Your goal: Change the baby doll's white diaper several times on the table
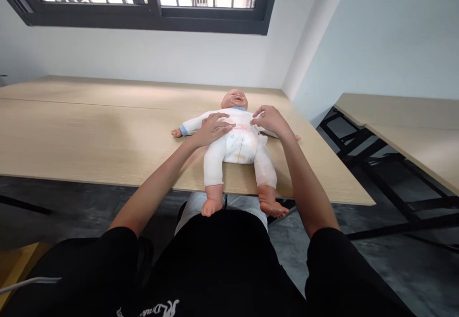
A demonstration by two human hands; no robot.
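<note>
A baby doll point(238, 137) lies on its back on a light wood table point(89, 135), its head toward the far edge and its feet over the near edge. It wears a white long-sleeved suit point(242, 142) with blue trim, stained on the belly. My left hand point(215, 129) rests flat on the doll's chest and left side, fingers pointing toward its middle. On the opposite side, my right hand point(270, 121) is curled against the upper front of the suit. Whether those fingers pinch the cloth is unclear.
A second wood table point(405, 121) on a black metal frame point(376, 164) stands to the right across a gap. A barred window point(143, 1) sits high on the white wall beyond the table. My black-clothed torso fills the bottom of the view.
</note>
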